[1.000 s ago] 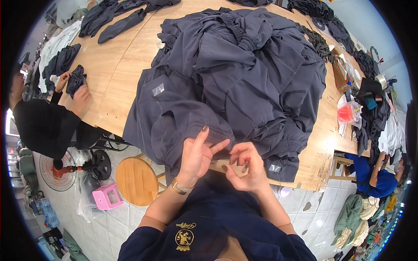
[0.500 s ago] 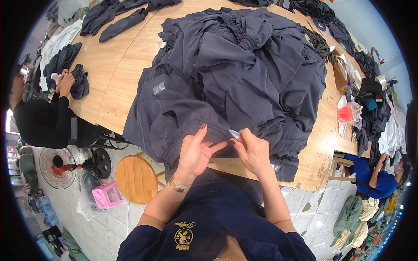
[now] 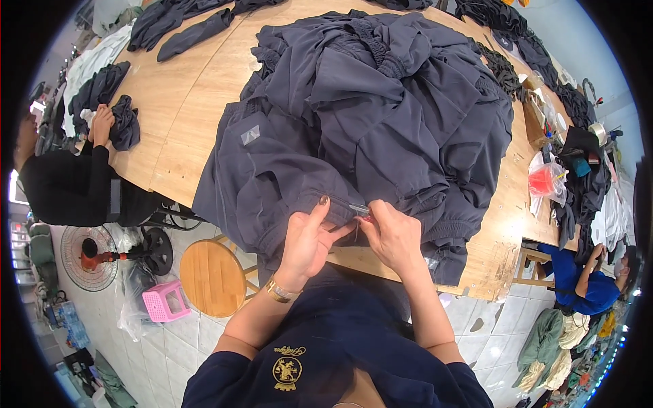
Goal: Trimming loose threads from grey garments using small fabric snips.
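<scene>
I'm seeing left hand (image 3: 307,239) pinching the hem (image 3: 333,212), right hand (image 3: 394,234) pinching a small snipper (image 3: 359,209); slack cloth is risking a nick.

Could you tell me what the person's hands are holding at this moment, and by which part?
Both the left hand and the right hand hold the top dark grey garment at its near hem edge; the right fingertips pinch a small light tag there.
</scene>
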